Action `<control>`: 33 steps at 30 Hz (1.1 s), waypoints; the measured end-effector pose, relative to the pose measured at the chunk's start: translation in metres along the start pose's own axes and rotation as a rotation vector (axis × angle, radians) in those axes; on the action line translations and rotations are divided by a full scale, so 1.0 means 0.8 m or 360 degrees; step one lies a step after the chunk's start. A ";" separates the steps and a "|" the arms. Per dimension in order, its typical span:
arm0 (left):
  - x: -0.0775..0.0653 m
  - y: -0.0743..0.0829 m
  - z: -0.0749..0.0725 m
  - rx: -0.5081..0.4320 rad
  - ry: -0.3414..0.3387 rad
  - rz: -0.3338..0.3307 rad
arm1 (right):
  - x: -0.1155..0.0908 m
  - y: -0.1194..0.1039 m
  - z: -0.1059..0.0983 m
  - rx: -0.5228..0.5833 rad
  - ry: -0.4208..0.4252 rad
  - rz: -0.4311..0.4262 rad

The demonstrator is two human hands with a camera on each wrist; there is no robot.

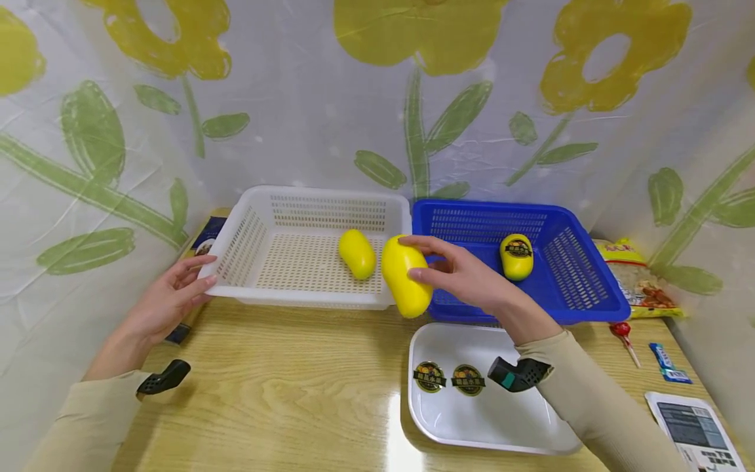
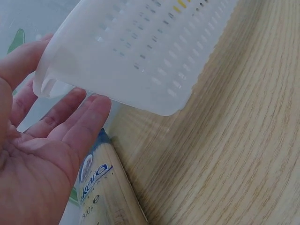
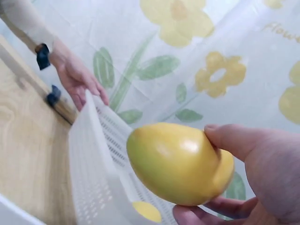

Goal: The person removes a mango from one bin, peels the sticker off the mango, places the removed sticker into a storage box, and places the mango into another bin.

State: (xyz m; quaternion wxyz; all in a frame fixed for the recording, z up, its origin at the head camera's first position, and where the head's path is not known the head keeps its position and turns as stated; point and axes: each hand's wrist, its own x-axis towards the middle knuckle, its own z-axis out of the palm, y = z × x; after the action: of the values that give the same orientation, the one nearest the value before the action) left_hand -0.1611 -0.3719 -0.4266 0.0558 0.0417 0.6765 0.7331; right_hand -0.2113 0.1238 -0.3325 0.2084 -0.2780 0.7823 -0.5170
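Observation:
My right hand point(image 1: 457, 269) grips a yellow mango point(image 1: 407, 278) between thumb and fingers, held above where the white and blue baskets meet. In the right wrist view this mango point(image 3: 176, 161) has a greenish end. A second mango point(image 1: 357, 254) lies inside the white basket point(image 1: 318, 297), toward its right side. At that basket's left front corner, my left hand point(image 1: 168, 298) pinches the rim, thumb over it and fingers beneath, as the left wrist view also shows. The blue basket point(image 1: 596, 314) contains another mango point(image 1: 516, 257) bearing a black and gold sticker.
A white tray point(image 1: 501, 429) with two round stickers point(image 1: 468, 380) sits in front of the blue basket. To the right lie a snack bag point(image 1: 639, 282), a red lollipop point(image 1: 621, 329), blue wrappers point(image 1: 662, 356) and a white packet point(image 1: 696, 426). A pasta packet point(image 2: 110, 183) stands left of the white basket.

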 end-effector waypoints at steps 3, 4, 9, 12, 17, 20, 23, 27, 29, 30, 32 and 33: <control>0.000 0.000 0.000 0.0017 0.0014 -0.0002 | 0.027 -0.002 -0.001 -0.0048 0.0054 0.0018; 0.001 0.001 0.001 0.0023 0.0015 -0.0003 | 0.037 -0.004 -0.001 -0.0085 0.0066 0.0019; 0.002 0.002 0.003 0.0028 0.0019 -0.0011 | 0.084 -0.009 0.008 -0.0194 0.0081 0.0053; 0.002 0.002 0.004 0.0042 0.0022 -0.0022 | 0.108 -0.008 0.019 -0.0169 0.0048 0.0084; 0.001 0.002 0.002 0.0047 0.0032 -0.0026 | 0.144 -0.003 0.044 -0.0183 -0.0092 0.0080; 0.001 0.002 0.002 0.0043 0.0032 -0.0022 | 0.158 0.001 0.061 -0.0250 -0.0175 0.0094; 0.003 0.002 0.002 0.0050 0.0025 -0.0011 | 0.170 0.004 0.076 -0.0335 -0.0209 0.0118; 0.004 0.002 0.002 0.0037 0.0008 0.0004 | 0.183 0.011 0.091 -0.0405 -0.0226 0.0163; 0.004 0.001 0.001 0.0028 0.0006 0.0000 | 0.189 0.013 0.096 -0.0420 -0.0246 0.0181; 0.003 0.001 0.000 0.0025 0.0004 -0.0004 | 0.191 0.014 0.098 -0.0439 -0.0262 0.0183; 0.003 0.001 0.000 0.0031 0.0004 -0.0014 | 0.197 0.017 0.102 -0.0479 -0.0300 0.0190; 0.002 0.001 -0.001 0.0033 0.0004 -0.0017 | 0.200 0.017 0.103 -0.0514 -0.0316 0.0189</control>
State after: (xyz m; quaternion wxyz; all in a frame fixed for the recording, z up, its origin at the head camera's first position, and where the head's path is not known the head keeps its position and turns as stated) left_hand -0.1630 -0.3724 -0.4262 0.0585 0.0378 0.6842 0.7259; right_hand -0.2848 -0.0332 -0.3828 0.2675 -0.3108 0.8456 -0.3417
